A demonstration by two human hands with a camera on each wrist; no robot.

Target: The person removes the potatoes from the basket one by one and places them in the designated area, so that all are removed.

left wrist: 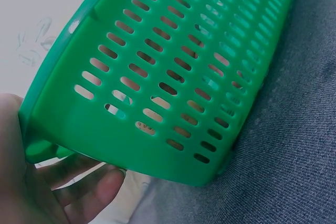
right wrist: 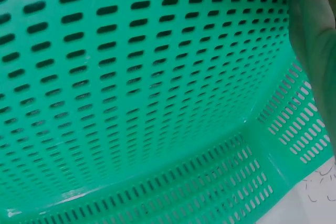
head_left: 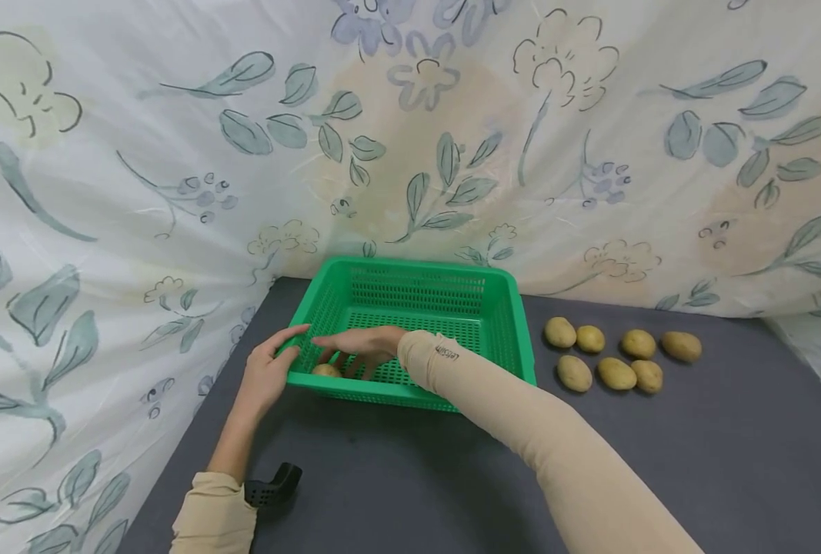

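Observation:
A green plastic basket [head_left: 410,396] with slotted walls stands on the dark table. At its near left corner my left hand [head_left: 265,377] grips the rim, the fingers curling under the lip in the left wrist view. My right hand [head_left: 365,346] reaches down inside the basket, fingers loosely spread and pointing left. Just below those fingers, in the near left corner, lies a potato [head_left: 326,370], partly hidden by the basket's front rim. In the right wrist view the right hand [right wrist: 315,40] shows only at the right edge, beside the slotted basket wall [right wrist: 131,77].
Several loose potatoes [head_left: 617,374] lie in two rough rows on the table [head_left: 722,431], right of the basket. A floral curtain [head_left: 438,154] hangs behind and along the left. A black device [head_left: 275,486] sits at the left wrist.

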